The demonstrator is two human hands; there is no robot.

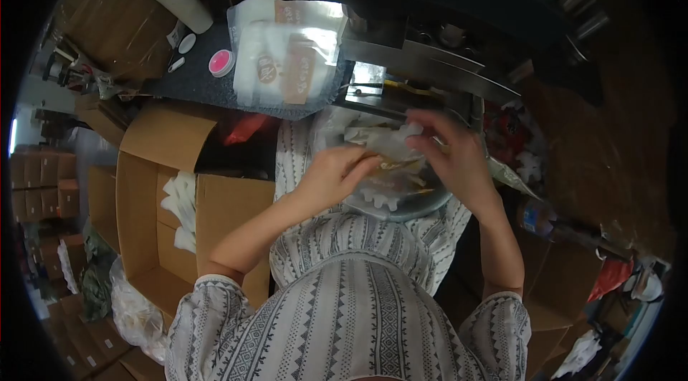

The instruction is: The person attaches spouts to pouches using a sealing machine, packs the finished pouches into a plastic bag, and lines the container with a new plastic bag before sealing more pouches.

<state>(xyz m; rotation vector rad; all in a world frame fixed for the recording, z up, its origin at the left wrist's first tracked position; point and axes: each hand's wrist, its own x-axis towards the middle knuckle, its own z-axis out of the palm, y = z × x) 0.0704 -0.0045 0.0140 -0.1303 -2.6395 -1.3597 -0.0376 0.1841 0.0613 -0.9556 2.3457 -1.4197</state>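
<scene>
Above the near bowl (401,217), the left hand (331,173) bunches its fingertips, on what I cannot tell; the right hand (459,155) pinches a white piece (411,131), seemingly light, bendy and slick, best taken by its edge. Printed bags (276,69) lie beyond.

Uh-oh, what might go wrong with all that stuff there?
The white piece might slip from the right hand and drop into the round container below. The shiny bags lie near the edge of the dark tabletop, so a bump could slide them off.
</scene>
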